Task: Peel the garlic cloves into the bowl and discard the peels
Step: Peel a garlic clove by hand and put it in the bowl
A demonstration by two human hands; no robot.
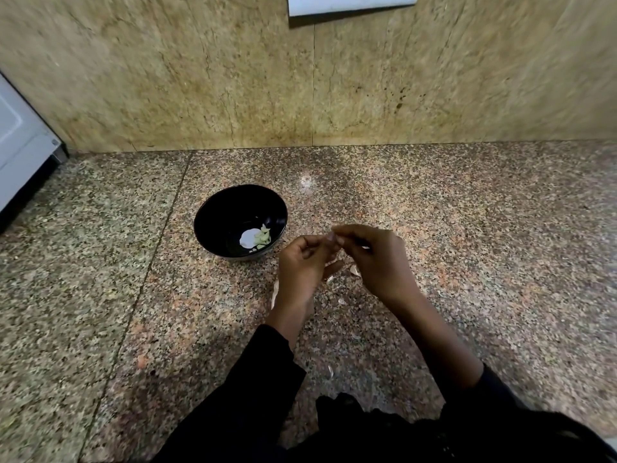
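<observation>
Fingers (pixel 334 237) of both hands meet at one spot just right of the bowl (pixel 241 222), pinched narrow on sth small. It's prob a garlic clove, but it's blurred and mostly hidden, so can't confirm. Left hand (pixel 305 265) has thumb and forefinger curled up to the pinch, other fingers looser below. Right hand (pixel 370 259) comes over from the far side of the bowl, fingertips closed down on the same spot. Both hands are above the bench (pixel 467 228), not over the bowl.

Bowl is black and sits on the bench w/ a few pale peeled cloves (pixel 262 237) at the bottom, next to a bright reflection. Loose peels (pixel 354 270) lie on the bench under and around the hands, on the near side of the bowl; more scraps are further toward the person.

Risks, as I judge them:
- Clove is slick once skin splits → could pop out of the pinch and land on the bench among the peels, since the hands aren't over the bowl.
- Peel scrap sticking to the fingers could ride into the bowl w/ the clove when it's dropped in.
- Peels are thin and light, same tones as the speckled stone → easy to miss some at cleanup, or sweep them off the edge w/ a sleeve (pixel 267 379).
- Hand reaching across could nudge the bowl.
</observation>
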